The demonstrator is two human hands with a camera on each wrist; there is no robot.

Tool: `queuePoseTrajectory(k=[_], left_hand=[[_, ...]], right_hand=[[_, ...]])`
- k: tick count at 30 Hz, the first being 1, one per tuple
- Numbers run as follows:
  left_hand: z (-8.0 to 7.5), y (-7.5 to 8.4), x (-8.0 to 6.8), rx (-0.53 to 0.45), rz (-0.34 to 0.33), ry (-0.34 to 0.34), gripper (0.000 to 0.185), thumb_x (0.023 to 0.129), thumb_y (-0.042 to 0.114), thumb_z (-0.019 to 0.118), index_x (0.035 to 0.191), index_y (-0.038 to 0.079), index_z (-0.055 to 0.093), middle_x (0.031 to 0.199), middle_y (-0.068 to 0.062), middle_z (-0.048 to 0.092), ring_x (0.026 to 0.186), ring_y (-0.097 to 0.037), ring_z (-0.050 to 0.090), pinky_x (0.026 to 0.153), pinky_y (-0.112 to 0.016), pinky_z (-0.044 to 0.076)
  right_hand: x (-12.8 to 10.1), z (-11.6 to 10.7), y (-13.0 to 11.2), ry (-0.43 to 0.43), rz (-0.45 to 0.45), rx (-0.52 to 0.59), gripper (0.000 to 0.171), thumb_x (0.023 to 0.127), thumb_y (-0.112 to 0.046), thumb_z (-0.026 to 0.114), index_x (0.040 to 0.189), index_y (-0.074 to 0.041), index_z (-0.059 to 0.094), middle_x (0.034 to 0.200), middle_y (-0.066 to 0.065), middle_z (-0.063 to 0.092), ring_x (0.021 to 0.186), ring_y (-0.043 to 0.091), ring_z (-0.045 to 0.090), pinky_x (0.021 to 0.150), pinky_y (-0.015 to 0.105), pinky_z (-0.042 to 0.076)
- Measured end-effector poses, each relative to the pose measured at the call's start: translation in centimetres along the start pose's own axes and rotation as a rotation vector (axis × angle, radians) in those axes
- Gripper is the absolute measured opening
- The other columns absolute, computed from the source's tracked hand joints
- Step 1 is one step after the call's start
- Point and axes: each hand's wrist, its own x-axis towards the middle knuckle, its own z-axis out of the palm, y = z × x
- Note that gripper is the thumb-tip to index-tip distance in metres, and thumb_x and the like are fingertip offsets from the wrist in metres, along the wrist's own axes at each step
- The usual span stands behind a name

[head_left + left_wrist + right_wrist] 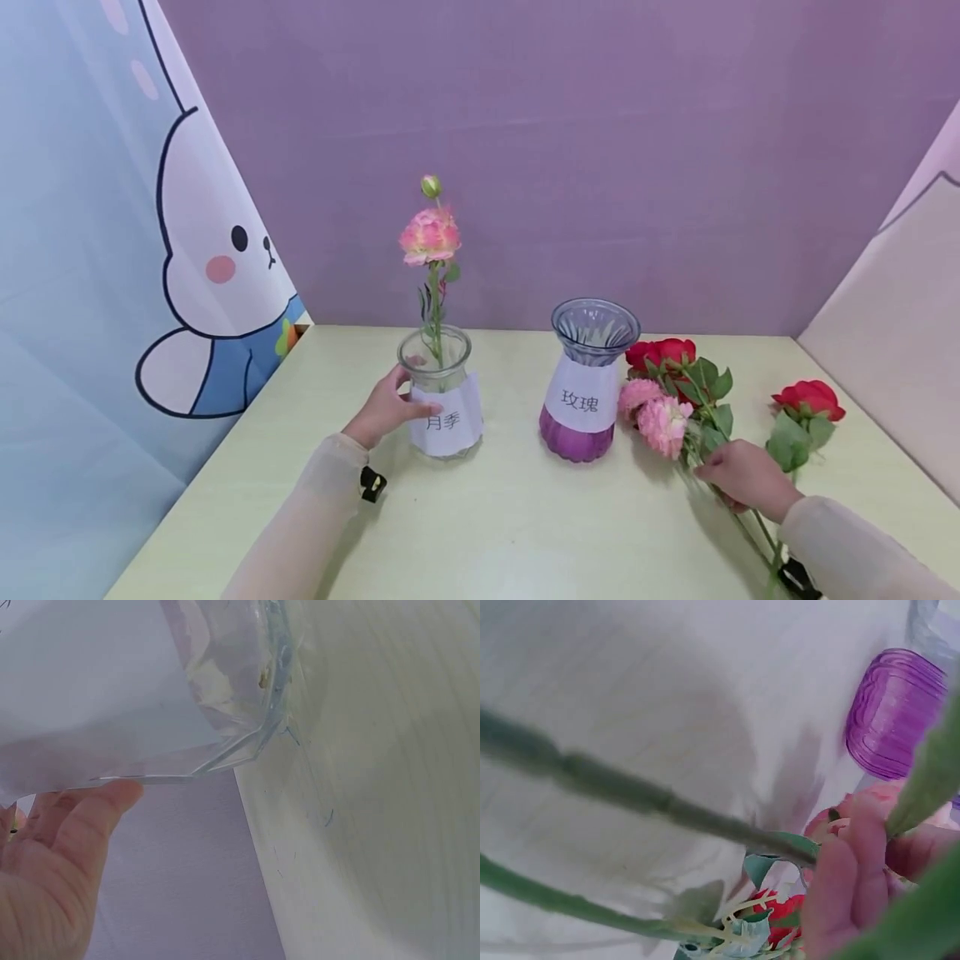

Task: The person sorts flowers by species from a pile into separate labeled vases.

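Observation:
A clear glass vase (441, 398) with a white paper label holds one pink flower (429, 236) with a green bud above it. My left hand (396, 406) grips this vase from its left side. In the left wrist view the thumb (75, 825) lies against the label (90, 690) near the clear vase's base (240, 682). To the right stands a purple-bottomed vase (588, 383), labelled and holding nothing. My right hand (738, 477) grips green stems (630, 791) of the flowers lying on the table: pink blooms (654, 414) and red roses (662, 353). The purple vase (896, 712) shows in the right wrist view too.
Another red rose (808, 398) lies at the far right, its stem passing beside my right hand. The pale green table (525, 517) meets a purple back wall, a cartoon rabbit curtain (210, 275) on the left and a slanted panel on the right.

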Motion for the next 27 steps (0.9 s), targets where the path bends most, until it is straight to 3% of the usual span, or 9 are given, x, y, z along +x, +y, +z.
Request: queuePoseTrajectory(k=[7, 13, 19, 23, 27], left_hand=[[0.1, 0.1, 0.0, 0.007, 0.006, -0.007, 0.086, 0.077, 0.014, 0.081, 0.147, 0.01, 0.031, 0.149, -0.024, 0.032, 0.126, -0.048, 0.042, 0.103, -0.057, 0.035], [-0.1, -0.2, -0.1, -0.009, -0.027, -0.006, 0.091, 0.076, 0.013, 0.081, 0.149, 0.009, 0.027, 0.15, -0.025, 0.029, 0.128, -0.047, 0.039, 0.103, -0.054, 0.036], [-0.3, -0.3, -0.2, -0.023, -0.013, -0.017, 0.091, 0.077, 0.014, 0.081, 0.15, 0.008, 0.026, 0.15, -0.023, 0.03, 0.13, -0.046, 0.039, 0.103, -0.054, 0.036], [-0.2, -0.2, -0.1, -0.016, -0.002, -0.014, 0.088, 0.078, 0.014, 0.08, 0.149, 0.009, 0.029, 0.15, -0.024, 0.031, 0.129, -0.047, 0.039, 0.103, -0.056, 0.035], [-0.1, -0.1, -0.2, -0.007, 0.003, -0.014, 0.088, 0.078, 0.015, 0.081, 0.149, 0.009, 0.029, 0.15, -0.025, 0.03, 0.128, -0.049, 0.038, 0.103, -0.058, 0.033]], right_hand=[[0.0, 0.0, 0.2, -0.08, -0.024, 0.181, 0.033, 0.093, -0.01, 0.057, 0.061, -0.003, 0.059, 0.049, 0.0, 0.051, 0.043, 0.009, 0.039, 0.046, 0.025, 0.043], [0.4, 0.1, 0.9, -0.15, -0.052, 0.418, 0.026, 0.095, -0.008, 0.052, 0.074, 0.002, 0.063, 0.057, -0.001, 0.053, 0.047, 0.007, 0.033, 0.046, 0.019, 0.033], [0.6, -0.3, 1.4, -0.234, -0.107, 0.641, 0.023, 0.099, -0.008, 0.047, 0.096, 0.005, 0.066, 0.074, 0.001, 0.065, 0.058, 0.006, 0.053, 0.055, 0.021, 0.045], [0.7, -0.7, 1.2, -0.241, -0.134, 0.729, 0.023, 0.1, -0.011, 0.047, 0.091, -0.007, 0.068, 0.078, -0.001, 0.065, 0.065, 0.007, 0.057, 0.059, 0.022, 0.048], [0.9, -0.8, 1.0, -0.219, -0.102, 0.839, 0.021, 0.1, -0.008, 0.048, 0.096, -0.004, 0.068, 0.081, -0.003, 0.064, 0.069, 0.007, 0.058, 0.063, 0.022, 0.052]])
